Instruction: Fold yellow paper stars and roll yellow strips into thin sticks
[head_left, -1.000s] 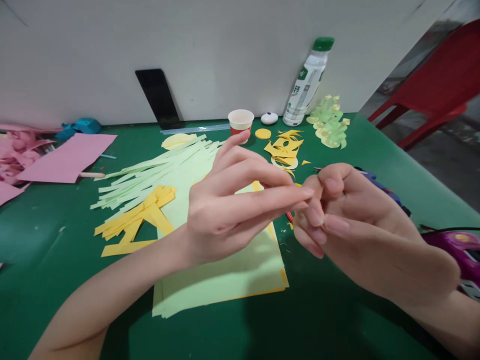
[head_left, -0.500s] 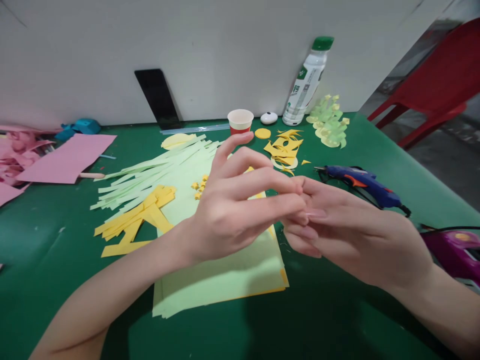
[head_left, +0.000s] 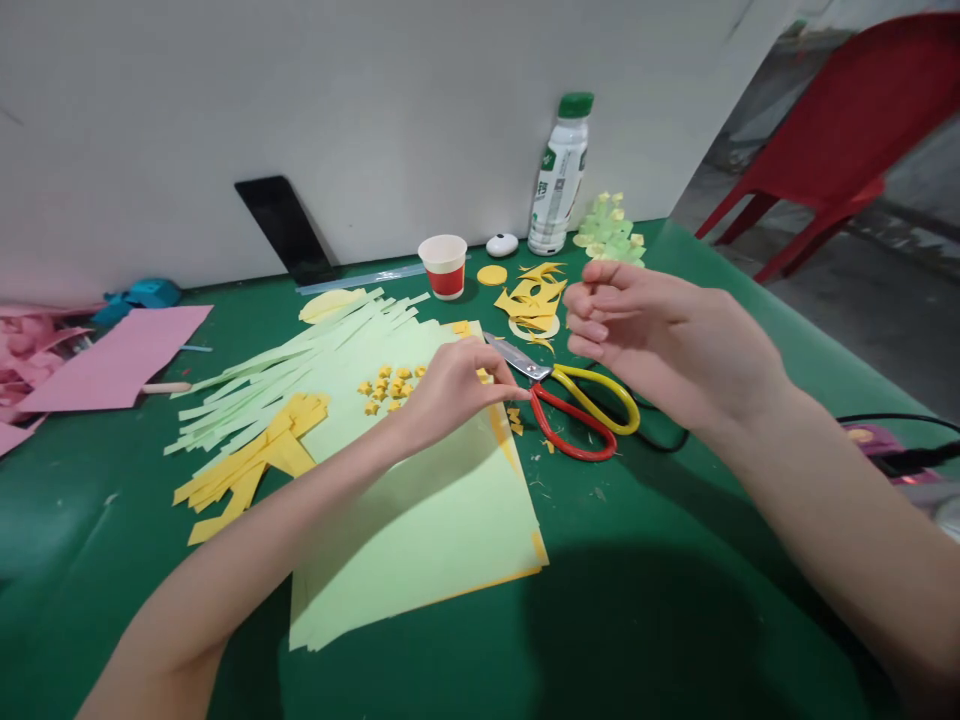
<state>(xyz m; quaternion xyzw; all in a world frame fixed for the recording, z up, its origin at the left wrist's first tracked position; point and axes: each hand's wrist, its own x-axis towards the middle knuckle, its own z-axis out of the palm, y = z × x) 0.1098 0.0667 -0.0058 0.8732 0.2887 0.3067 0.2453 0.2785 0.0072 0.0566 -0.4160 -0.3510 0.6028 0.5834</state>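
Observation:
My left hand (head_left: 461, 385) is low over the pale green paper sheets (head_left: 420, 540). Its thumb and fingertips come together beside the scissors (head_left: 532, 370), near the red handle loop; anything pinched there is too small to make out. Small folded yellow paper stars (head_left: 391, 388) lie on the sheets, left of that hand. My right hand (head_left: 660, 335) is raised above the scissors' yellow loop, its fingers curled in towards the thumb. What those fingers hold, if anything, is hidden.
Yellow strips (head_left: 255, 460) and green strips (head_left: 300, 365) lie at left, near pink paper (head_left: 127, 360). A paper cup (head_left: 444, 268), a bottle (head_left: 559, 190) and yellow scraps (head_left: 532, 300) stand or lie at the back. A purple glue gun (head_left: 870, 440) is at right.
My hands, together before, are now apart: the left has gone down to the paper by the scissors, the right up. The scissors and more stars have come into sight. The view has shifted.

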